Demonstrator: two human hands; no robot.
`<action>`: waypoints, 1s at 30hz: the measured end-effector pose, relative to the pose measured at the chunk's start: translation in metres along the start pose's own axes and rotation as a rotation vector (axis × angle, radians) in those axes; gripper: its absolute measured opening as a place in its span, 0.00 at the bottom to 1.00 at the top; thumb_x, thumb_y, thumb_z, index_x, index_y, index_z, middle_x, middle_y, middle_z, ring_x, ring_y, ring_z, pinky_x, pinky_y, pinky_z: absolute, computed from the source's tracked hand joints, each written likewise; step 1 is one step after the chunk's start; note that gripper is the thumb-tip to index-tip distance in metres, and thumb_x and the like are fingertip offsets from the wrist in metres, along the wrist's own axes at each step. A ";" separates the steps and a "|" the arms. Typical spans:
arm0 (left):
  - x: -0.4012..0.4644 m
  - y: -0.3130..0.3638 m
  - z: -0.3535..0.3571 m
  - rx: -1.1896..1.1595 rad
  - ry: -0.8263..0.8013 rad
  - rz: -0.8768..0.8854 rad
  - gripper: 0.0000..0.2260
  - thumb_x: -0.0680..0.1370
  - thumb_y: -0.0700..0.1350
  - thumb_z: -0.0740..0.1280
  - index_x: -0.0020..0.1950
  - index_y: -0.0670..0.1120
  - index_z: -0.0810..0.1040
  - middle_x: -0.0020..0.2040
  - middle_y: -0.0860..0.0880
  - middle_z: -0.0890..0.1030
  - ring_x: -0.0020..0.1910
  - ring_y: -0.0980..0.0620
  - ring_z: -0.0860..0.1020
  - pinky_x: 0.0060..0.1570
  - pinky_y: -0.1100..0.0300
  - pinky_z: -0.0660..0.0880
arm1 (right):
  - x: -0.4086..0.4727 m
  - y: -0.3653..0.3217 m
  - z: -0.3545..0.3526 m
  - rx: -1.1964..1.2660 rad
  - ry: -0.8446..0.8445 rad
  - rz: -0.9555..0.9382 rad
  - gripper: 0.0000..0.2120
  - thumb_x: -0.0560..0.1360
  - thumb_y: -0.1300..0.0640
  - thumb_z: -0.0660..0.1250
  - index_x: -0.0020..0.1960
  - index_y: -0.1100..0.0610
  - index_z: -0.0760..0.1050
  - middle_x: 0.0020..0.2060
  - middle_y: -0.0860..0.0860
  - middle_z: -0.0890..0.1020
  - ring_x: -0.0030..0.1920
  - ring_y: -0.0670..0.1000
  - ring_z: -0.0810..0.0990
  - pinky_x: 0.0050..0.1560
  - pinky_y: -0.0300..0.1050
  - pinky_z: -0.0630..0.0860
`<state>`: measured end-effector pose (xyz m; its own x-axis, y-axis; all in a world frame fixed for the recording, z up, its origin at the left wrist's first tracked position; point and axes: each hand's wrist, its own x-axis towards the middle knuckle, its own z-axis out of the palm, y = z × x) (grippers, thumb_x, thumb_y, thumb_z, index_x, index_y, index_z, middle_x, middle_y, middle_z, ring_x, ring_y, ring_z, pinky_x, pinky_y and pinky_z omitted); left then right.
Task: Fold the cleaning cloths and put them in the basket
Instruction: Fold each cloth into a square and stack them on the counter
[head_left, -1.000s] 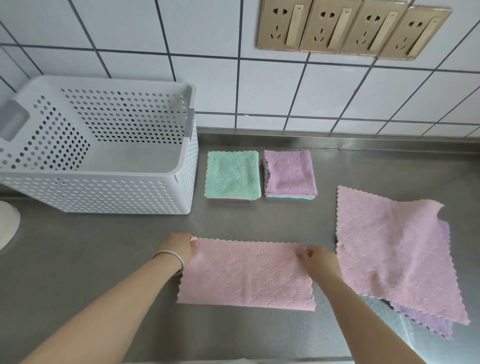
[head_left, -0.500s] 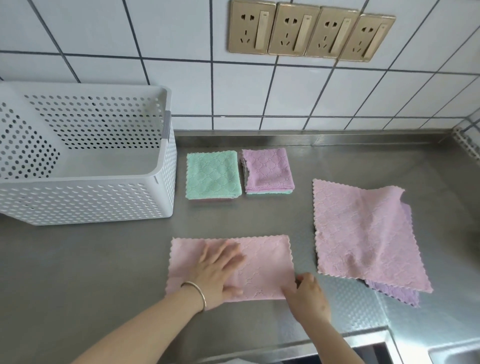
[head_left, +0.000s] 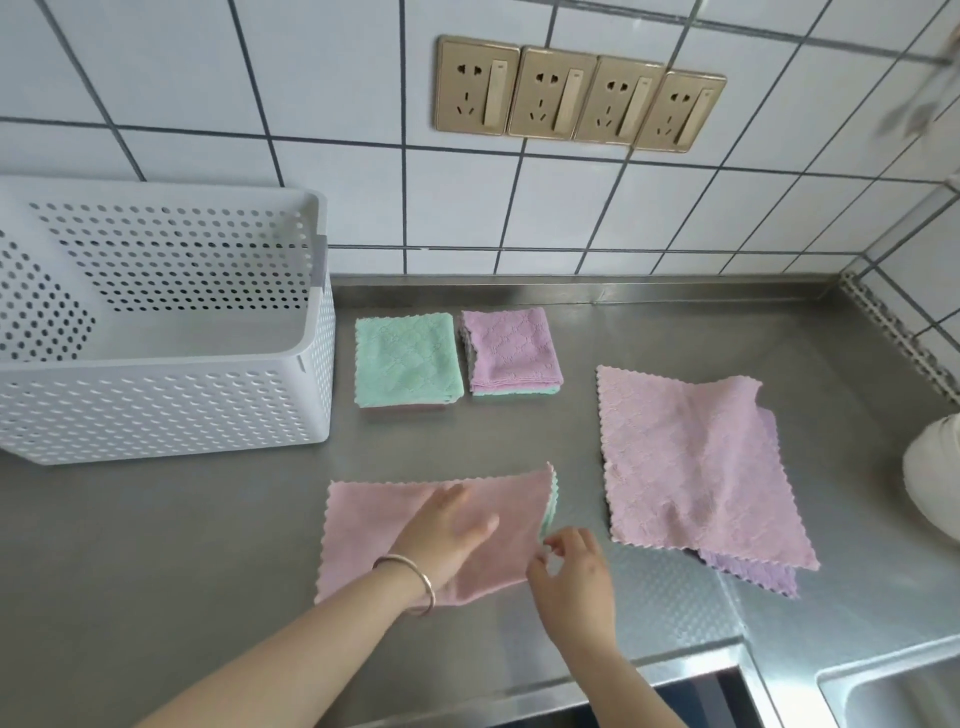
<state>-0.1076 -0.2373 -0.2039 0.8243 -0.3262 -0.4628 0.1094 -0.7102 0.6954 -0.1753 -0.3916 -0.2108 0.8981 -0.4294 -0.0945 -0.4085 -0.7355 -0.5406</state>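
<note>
Pink cloth (head_left: 363, 535), folded to a long rectangle with a green edge showing at its right end, lies on the steel surface (head_left: 182, 545) right in front of you. Your left hand (head_left: 447, 530) presses flat on its middle, fingers straight and slightly spread, a metal bangle (head_left: 410, 582) on the wrist. Your right hand (head_left: 576, 571) sits at the cloth's near right corner, fingers (head_left: 558, 543) curled loosely by the edge; whether they actually pinch the fabric you cannot tell from this view. Behind the cloth stand 2 folded stacks side by side, a green-topped stack (head_left: 408, 361) and a lilac-topped stack (head_left: 511, 351). Just left of them is the white perforated basket (head_left: 166, 415), holding no cloths where its inside shows. To your right, unfolded cloths (head_left: 696, 462) lie spread out, a pink one over a purple one. On the tiled wall behind are 4 gold sockets (head_left: 579, 93)
</note>
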 end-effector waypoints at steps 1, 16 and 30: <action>0.000 0.007 -0.006 -0.219 -0.007 -0.078 0.31 0.75 0.65 0.55 0.73 0.50 0.60 0.74 0.52 0.62 0.74 0.53 0.59 0.71 0.58 0.54 | -0.005 -0.010 0.002 0.025 0.064 -0.117 0.05 0.67 0.64 0.68 0.43 0.58 0.76 0.39 0.48 0.74 0.43 0.55 0.77 0.41 0.46 0.74; -0.021 -0.060 -0.049 -0.470 0.305 -0.383 0.18 0.67 0.50 0.61 0.56 0.51 0.75 0.49 0.45 0.82 0.50 0.42 0.79 0.55 0.51 0.75 | -0.031 -0.052 0.059 -0.115 -0.155 -0.733 0.23 0.71 0.47 0.60 0.63 0.54 0.69 0.62 0.49 0.75 0.58 0.49 0.73 0.56 0.39 0.66; -0.022 -0.083 -0.046 -0.358 0.450 -0.494 0.26 0.73 0.42 0.66 0.69 0.53 0.67 0.62 0.49 0.78 0.59 0.45 0.76 0.56 0.60 0.69 | -0.009 -0.051 0.082 -0.521 -0.248 -0.743 0.28 0.68 0.43 0.55 0.60 0.55 0.79 0.64 0.50 0.77 0.76 0.49 0.38 0.61 0.53 0.60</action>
<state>-0.1091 -0.1425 -0.2268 0.7711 0.3181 -0.5515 0.6355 -0.4368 0.6367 -0.1488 -0.3075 -0.2506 0.9425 0.3236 -0.0833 0.3155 -0.9439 -0.0974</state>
